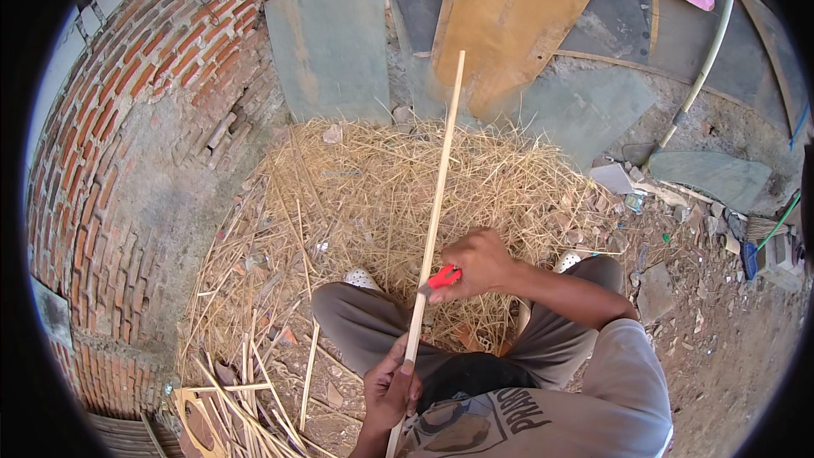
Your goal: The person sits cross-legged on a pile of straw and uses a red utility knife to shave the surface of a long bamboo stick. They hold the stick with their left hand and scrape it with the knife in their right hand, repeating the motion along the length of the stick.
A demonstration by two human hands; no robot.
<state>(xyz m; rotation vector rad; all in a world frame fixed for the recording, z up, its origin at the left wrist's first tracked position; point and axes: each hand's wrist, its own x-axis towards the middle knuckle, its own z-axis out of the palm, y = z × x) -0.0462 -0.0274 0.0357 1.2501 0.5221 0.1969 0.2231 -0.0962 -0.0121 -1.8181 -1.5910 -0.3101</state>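
A long, pale strip that looks like split bamboo (442,180) runs up and away from my lap, its far end over the shavings. Low on the strip, my left hand (393,382) is wrapped round it. My right hand (476,265) grips a red-handled knife (443,277) about midway along. The knife's short blade rests against the strip's right edge. A dark pad or cloth (468,377) lies across my lap beneath.
A thick heap of curly shavings (365,174) spreads before my feet. Loose strips (246,411) lie at lower left, by a brick wall (110,229). Boards (331,51) lean at the back. At far right stand a pale pipe (705,68) and a green-handled broom (776,225).
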